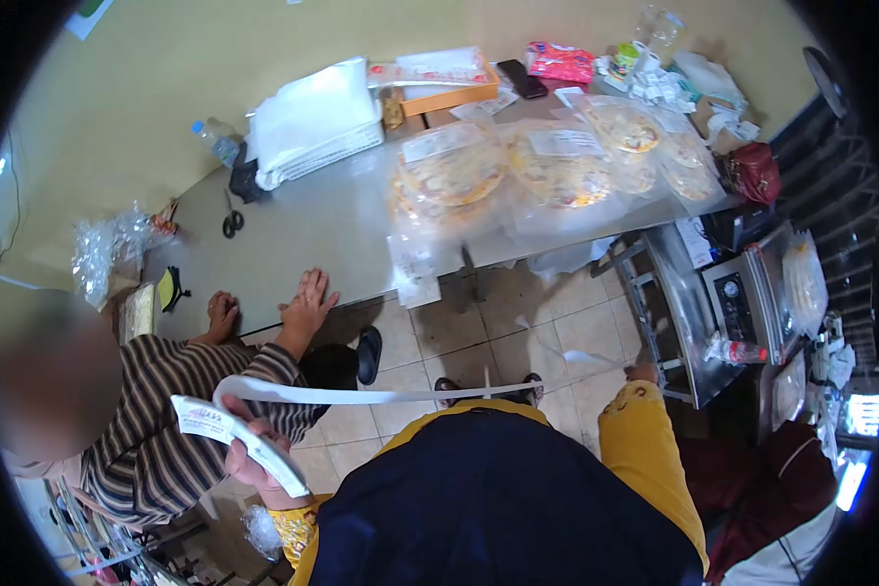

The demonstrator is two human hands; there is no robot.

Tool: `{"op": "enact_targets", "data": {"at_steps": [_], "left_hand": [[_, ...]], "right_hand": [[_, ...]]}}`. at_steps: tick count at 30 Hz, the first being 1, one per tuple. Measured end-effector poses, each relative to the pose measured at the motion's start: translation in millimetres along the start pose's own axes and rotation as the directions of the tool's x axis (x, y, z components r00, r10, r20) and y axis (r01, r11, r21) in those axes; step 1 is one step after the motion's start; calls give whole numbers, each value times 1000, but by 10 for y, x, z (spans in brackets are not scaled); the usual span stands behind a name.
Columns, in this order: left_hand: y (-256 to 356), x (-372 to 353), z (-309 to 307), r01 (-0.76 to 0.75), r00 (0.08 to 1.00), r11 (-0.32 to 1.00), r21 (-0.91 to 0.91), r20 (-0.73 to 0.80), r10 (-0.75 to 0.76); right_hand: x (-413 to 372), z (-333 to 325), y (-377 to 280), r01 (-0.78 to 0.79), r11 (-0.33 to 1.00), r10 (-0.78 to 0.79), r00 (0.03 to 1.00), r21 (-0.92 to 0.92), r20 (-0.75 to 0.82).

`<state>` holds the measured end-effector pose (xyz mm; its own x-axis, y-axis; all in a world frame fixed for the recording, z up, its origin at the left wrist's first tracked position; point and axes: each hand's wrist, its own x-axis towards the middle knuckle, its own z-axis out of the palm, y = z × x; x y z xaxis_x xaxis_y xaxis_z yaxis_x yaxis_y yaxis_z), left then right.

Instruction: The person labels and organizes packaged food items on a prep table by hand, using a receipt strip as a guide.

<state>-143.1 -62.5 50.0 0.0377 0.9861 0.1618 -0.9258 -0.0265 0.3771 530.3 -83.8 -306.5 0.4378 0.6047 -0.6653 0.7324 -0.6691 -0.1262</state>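
Clenched in left hand: long white paper label strip, held high and running rightward, likely to keep it untangled. Right hand, lowered beside grey steel bench: grip indiscernible.

A yellow sleeve hides most of the right hand; label strip print unreadable.

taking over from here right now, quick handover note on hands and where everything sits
Left hand: shut on a label strip; its loose end trails across toward the right.
Right hand: low beside the steel stand, grip not visible.
Bagged pizzas lie on the table.
Done: the nearer two bags show white labels on top.
Left: smaller bags behind, labels unclear.
A seated person's hand rests flat at the table edge; scissors lie nearby.
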Motion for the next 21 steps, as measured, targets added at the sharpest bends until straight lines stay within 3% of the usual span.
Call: {"op": "enact_targets", "data": {"at_steps": [1,2,3,5,7,8,9,12,13,15,17,21], "left_hand": [[-49,0,-32,21,995,999,49,-96,-17],[-273,119,120,5,984,986,169,-175,25],[-429,209,188,90,969,967,239,-246,-29],[-717,211,-36,292,880,898,329,-460,-117],[-1261,380,13,387,866,826,409,-469,-173],[-1469,412,-40,507,796,785,356,-543,-268],[-1704,449,-71,576,766,779,247,-495,-409],[-2338,565,-16,740,639,669,77,-394,-661],[-2493,590,-33,792,583,610,36,-344,-737],[-2734,629,87,843,519,536,47,-331,-788],[-2883,674,161,863,496,502,65,-307,-813],[-2941,666,201,823,557,563,72,-291,-778]], "right_hand": [[-77,-182,-2,-86,962,78,996,260,44],[-185,-389,-69,-109,917,81,993,384,88],[-313,-615,-193,-82,912,34,992,401,126],[-719,-1222,-723,90,990,-113,969,113,220],[-747,-1253,-893,365,914,-379,924,177,51],[-781,-1262,-994,479,859,-480,876,183,-40],[-861,-1256,-1189,551,815,-535,834,181,-133],[-1373,-1331,-1833,660,695,-684,729,286,-22],[-1592,-1356,-2009,663,609,-748,663,436,38],[-1866,-1228,-2247,775,259,-910,396,576,-123],[-1736,-869,-2343,843,260,-896,392,470,-208],[-1623,-1064,-2129,901,258,-868,375,349,-325]]}}
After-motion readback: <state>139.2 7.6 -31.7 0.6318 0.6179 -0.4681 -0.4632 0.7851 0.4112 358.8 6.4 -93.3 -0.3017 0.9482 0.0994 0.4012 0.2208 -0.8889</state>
